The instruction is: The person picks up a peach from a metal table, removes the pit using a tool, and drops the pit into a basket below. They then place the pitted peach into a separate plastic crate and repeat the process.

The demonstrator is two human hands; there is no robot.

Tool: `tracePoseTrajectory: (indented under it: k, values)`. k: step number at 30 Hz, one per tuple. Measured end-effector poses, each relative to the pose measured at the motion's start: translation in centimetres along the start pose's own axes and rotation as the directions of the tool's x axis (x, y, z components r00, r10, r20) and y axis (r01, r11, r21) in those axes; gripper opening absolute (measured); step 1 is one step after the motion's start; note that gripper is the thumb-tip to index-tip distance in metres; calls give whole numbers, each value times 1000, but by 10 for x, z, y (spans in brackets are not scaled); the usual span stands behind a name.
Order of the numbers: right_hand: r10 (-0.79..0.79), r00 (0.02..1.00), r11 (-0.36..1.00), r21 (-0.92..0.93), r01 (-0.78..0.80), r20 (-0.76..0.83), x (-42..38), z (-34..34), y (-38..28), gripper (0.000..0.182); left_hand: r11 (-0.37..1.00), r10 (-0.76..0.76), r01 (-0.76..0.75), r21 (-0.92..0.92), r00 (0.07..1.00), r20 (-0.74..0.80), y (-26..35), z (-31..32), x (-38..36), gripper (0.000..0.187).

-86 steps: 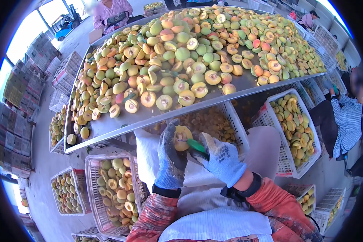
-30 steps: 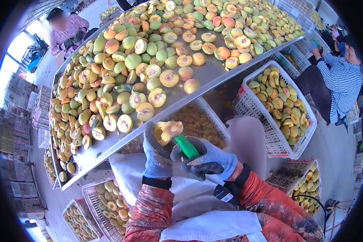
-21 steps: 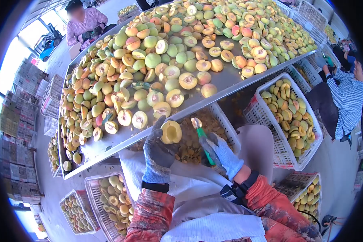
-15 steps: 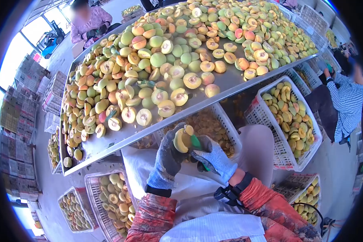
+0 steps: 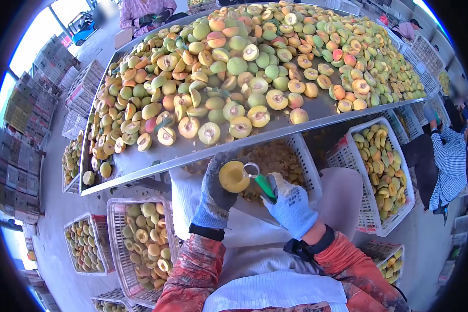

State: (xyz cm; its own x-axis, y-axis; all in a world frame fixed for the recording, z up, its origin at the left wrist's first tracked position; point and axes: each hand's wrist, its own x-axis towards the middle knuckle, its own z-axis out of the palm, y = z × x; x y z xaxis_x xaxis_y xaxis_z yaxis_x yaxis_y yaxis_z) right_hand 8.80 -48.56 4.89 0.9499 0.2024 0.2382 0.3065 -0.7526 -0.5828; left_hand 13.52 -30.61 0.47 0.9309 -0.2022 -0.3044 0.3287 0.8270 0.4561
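My left hand, in a grey-blue work glove, is closed around an apricot half with its cut face turned up. A hollow shows in the yellow flesh. Gripped in my gloved right hand is a pitting tool with a green handle and a metal ring at its tip. The ring is at the right edge of the apricot half; whether it touches is hard to tell. Below both hands stands a white crate with brownish pits or scraps in it.
A metal table heaped with whole and halved apricots lies ahead. Crates of fruit stand at left and right. One person sits at right, another works across the table.
The apricot half has turned so its cut face shows. My right hand has moved slightly right and down, and the tool's ring now shows. The head view has shifted.
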Motion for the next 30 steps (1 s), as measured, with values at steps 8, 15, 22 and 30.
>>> tracePoseTrajectory:
  k: [8, 15, 22, 30]
  values:
    - [-137, 984, 971, -182, 156, 115, -13, 18, -16, 45, 928, 228, -223, 298, 974, 17, -10, 24, -12, 34]
    - [-151, 978, 873, 484, 62, 147, -8, 22, -27, 38, 903, 338, -305, 302, 939, -60, 14, 52, -41, 33]
    - [89, 967, 996, -26, -86, 237, 0, -2, 48, 40, 389, 589, 79, 918, 745, -313, 154, -158, -171, 24]
    - [183, 959, 975, 86, -205, 215, 10, -6, 56, 43, -441, 508, 384, 811, 852, -128, 130, 20, 20, 49]
